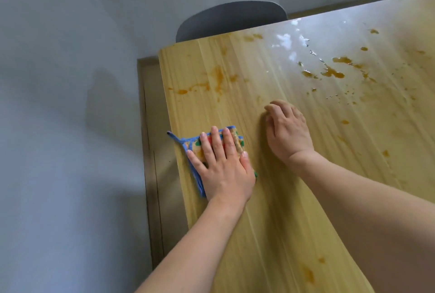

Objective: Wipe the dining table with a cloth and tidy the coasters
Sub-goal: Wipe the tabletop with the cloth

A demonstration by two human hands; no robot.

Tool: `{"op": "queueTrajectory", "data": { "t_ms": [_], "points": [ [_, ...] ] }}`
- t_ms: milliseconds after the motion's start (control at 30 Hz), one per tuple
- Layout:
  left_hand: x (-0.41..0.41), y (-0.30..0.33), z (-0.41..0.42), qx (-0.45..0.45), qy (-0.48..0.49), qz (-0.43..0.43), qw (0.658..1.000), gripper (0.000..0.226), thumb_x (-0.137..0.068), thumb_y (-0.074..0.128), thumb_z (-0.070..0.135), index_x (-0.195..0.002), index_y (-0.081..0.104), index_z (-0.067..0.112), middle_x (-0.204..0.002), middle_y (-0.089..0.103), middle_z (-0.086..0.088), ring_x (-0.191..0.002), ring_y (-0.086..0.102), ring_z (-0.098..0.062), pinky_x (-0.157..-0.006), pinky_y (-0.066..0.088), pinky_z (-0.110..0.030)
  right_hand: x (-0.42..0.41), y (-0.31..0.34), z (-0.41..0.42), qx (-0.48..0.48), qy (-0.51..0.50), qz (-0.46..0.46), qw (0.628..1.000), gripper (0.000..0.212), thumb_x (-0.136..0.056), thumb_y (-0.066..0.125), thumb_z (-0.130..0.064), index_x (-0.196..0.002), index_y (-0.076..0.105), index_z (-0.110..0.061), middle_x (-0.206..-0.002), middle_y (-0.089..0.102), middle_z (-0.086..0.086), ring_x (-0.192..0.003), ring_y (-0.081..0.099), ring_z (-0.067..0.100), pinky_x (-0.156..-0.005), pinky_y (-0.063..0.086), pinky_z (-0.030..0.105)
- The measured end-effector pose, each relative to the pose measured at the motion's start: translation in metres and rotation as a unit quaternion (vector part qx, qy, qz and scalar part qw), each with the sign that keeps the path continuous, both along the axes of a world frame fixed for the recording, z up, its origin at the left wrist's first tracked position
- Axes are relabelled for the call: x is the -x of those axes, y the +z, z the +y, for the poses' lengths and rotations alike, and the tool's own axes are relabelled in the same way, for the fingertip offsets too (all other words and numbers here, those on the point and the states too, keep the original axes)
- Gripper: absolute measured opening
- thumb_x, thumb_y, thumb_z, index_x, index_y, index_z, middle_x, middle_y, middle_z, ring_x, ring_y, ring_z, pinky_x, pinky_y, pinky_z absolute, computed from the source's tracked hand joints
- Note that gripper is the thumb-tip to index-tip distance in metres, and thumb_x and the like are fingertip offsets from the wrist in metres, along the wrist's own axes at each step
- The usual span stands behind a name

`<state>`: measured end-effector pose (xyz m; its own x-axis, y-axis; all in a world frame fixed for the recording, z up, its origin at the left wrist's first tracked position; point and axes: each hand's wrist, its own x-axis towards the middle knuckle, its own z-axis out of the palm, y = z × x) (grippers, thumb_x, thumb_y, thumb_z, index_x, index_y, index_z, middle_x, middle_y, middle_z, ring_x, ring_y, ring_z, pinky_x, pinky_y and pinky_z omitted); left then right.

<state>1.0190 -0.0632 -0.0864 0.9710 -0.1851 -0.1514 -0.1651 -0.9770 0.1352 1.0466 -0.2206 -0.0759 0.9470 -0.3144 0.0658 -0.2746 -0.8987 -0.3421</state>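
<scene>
Head view: dining table is still pretty spattered, orange stains far and right of the cloth. Left hand presses it flat, fingers spread, by the left edge. Right hand rests loosely curled, nearer the mess.

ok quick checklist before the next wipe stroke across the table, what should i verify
1. Left hand flat on the cloth: ok.
2. Cloth fully on the table, near its left edge: ok.
3. Right hand clear of the cloth, resting on bare wood: ok.
4. Orange stains gone: not ok, many remain ahead and to the right.
5. Wet patches dried: not ok.
6. Coasters located: cannot tell, none in view.
</scene>
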Motion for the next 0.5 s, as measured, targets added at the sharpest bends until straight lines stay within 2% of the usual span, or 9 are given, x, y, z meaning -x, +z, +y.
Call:
{"op": "queueTrajectory", "data": {
  "t_ms": [133, 233, 333, 400, 467, 500],
  "points": [
    [-0.056, 0.000, -0.016, -0.023, -0.045, 0.013, 0.999, 0.064, -0.101, 0.011, 0.046, -0.156, -0.011, 0.020, -0.163, -0.019, -0.004, -0.149, -0.021, -0.031, -0.109, -0.015, -0.068, -0.031, -0.006, -0.004, 0.000, 0.001, -0.026, 1.000, 0.042, -0.095, 0.035, -0.028, -0.127, 0.057, -0.011, -0.137, 0.052, 0.006, -0.126, 0.045, 0.030, -0.108, 0.032, 0.039],
    [-0.097, 0.003, -0.031, -0.017, -0.037, 0.014, 0.999, 0.065, -0.102, 0.014, 0.046, -0.157, -0.007, 0.021, -0.164, -0.015, -0.003, -0.149, -0.019, -0.030, -0.109, -0.015, -0.068, -0.052, -0.008, -0.006, 0.002, 0.007, -0.030, 1.000, 0.039, -0.098, 0.041, -0.020, -0.134, 0.053, -0.012, -0.144, 0.047, 0.005, -0.133, 0.040, 0.029, -0.112, 0.027, 0.038],
    [-0.097, 0.000, -0.031, -0.002, -0.045, 0.015, 0.999, 0.064, -0.101, 0.015, 0.045, -0.157, -0.005, 0.020, -0.165, -0.013, -0.003, -0.150, -0.016, -0.028, -0.112, -0.015, -0.066, -0.059, -0.018, -0.006, -0.017, -0.023, 0.001, 1.000, 0.041, -0.100, 0.040, -0.022, -0.139, 0.048, -0.013, -0.150, 0.039, 0.004, -0.141, 0.029, 0.026, -0.118, 0.018, 0.039],
    [-0.079, -0.003, -0.015, 0.014, -0.060, -0.006, 0.998, 0.066, -0.098, 0.017, 0.045, -0.158, 0.008, 0.019, -0.166, 0.003, -0.007, -0.152, -0.002, -0.029, -0.115, -0.007, -0.065, -0.057, -0.021, -0.004, -0.010, -0.025, 0.003, 1.000, 0.041, -0.100, 0.041, -0.023, -0.139, 0.048, -0.012, -0.151, 0.039, 0.004, -0.143, 0.028, 0.025, -0.119, 0.015, 0.039],
    [-0.067, -0.007, 0.008, 0.022, -0.069, -0.021, 0.997, 0.068, -0.094, 0.027, 0.046, -0.155, 0.029, 0.016, -0.156, 0.029, -0.012, -0.147, 0.023, -0.032, -0.116, 0.005, -0.063, -0.057, -0.020, -0.003, -0.008, -0.026, -0.008, 1.000, 0.040, -0.100, 0.042, -0.022, -0.138, 0.050, -0.011, -0.149, 0.042, 0.005, -0.142, 0.029, 0.025, -0.119, 0.016, 0.039],
    [-0.066, -0.010, 0.019, 0.016, -0.070, -0.030, 0.997, 0.068, -0.092, 0.030, 0.046, -0.152, 0.035, 0.015, -0.150, 0.035, -0.012, -0.144, 0.030, -0.033, -0.115, 0.009, -0.063, -0.057, -0.020, -0.003, -0.006, -0.028, -0.011, 1.000, 0.040, -0.100, 0.042, -0.022, -0.137, 0.050, -0.011, -0.149, 0.042, 0.005, -0.142, 0.030, 0.026, -0.119, 0.016, 0.039]
  ]
}}
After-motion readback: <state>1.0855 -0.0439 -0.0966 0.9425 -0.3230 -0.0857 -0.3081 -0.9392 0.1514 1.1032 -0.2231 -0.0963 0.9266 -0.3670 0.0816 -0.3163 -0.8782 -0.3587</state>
